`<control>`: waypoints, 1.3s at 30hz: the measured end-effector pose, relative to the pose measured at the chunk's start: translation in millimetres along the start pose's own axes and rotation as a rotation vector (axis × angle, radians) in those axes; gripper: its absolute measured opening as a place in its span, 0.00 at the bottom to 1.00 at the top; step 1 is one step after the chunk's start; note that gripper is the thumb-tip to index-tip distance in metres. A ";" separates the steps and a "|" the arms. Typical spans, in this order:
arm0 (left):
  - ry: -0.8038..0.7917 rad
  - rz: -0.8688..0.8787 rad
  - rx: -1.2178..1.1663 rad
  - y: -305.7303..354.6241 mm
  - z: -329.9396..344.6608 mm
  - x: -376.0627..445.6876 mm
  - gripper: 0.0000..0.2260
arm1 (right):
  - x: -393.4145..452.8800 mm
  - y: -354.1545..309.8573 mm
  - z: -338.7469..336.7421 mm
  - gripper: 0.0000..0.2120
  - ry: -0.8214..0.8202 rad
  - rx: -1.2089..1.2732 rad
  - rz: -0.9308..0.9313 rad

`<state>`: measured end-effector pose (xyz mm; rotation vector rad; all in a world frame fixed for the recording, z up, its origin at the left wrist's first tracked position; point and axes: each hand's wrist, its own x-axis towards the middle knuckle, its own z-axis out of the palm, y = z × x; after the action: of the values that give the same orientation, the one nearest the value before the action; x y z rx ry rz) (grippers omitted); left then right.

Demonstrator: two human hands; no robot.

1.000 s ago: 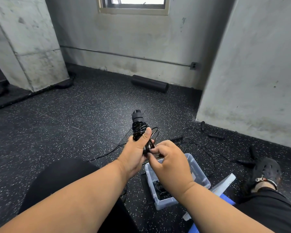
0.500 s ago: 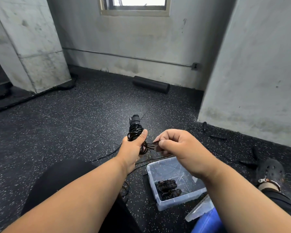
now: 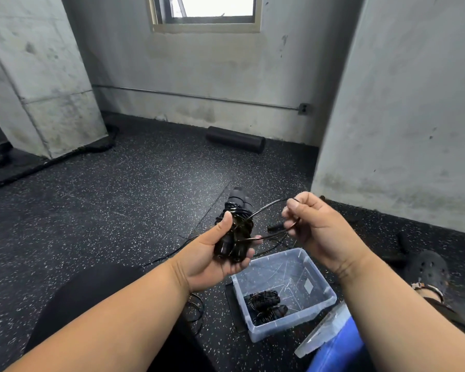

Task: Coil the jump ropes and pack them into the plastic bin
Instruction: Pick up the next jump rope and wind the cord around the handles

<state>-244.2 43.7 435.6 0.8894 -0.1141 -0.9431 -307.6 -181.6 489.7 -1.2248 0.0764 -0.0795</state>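
My left hand grips a black jump rope bundle, its handles upright with thin cord wound round them. A loose loop of that cord arcs to my right hand, which pinches it a little to the right of the bundle. Below both hands a clear plastic bin sits on the floor. Inside it lies one coiled black jump rope. More black cord trails over the floor to the left.
The bin's clear lid leans by a blue object at the lower right. A black foam roller lies by the far wall. Concrete pillars stand left and right. My shoe and loose rope handles are on the floor.
My right hand rose off the bundle and drew a loop of cord out to the right. The left hand turned the bundle palm-up. The bin's inside came into view.
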 end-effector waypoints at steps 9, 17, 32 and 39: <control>-0.374 -0.116 0.002 1.3 -2.5 -11.5 0.36 | -0.7 37.5 26.3 0.09 -0.094 0.091 0.033; -0.245 -0.085 0.064 3.8 8.3 -5.0 0.45 | 1.2 39.4 32.8 0.10 0.002 0.022 -0.018; 0.492 0.586 1.232 -12.0 0.2 9.2 0.20 | 21.0 74.7 37.7 0.12 0.433 -0.061 0.111; 0.512 0.564 1.289 -6.1 -3.2 11.1 0.24 | 19.5 65.4 44.8 0.10 0.317 -0.108 0.102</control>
<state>-239.9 35.8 426.1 2.1074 -0.5336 0.0245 -282.4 -119.7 442.8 -1.3056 0.4238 -0.1818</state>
